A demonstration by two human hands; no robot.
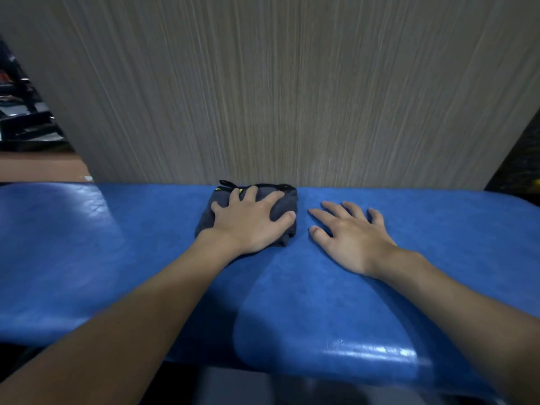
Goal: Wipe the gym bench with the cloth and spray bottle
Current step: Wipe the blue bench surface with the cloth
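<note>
1. Left hand (251, 222): fingers spread, palm pressed flat on the folded dark grey cloth (280, 210).
2. Cloth lies at the far edge of the blue padded gym bench (87, 258).
3. Right hand (350, 235): splayed flat on the bench, just right of the cloth, holding nothing.

A blue padded bench (306, 302) runs across the view, its near edge catching a shine of light. The left hand (251, 222) lies flat with fingers spread on a folded dark grey cloth (283, 204), pressing it onto the far side of the bench top. The cloth has a small black loop and yellow-green marks at its far edge. The right hand (350, 235) rests palm down on the bare bench just beside the cloth, fingers spread. A grey streaked wall (277, 92) rises behind the bench.
</note>
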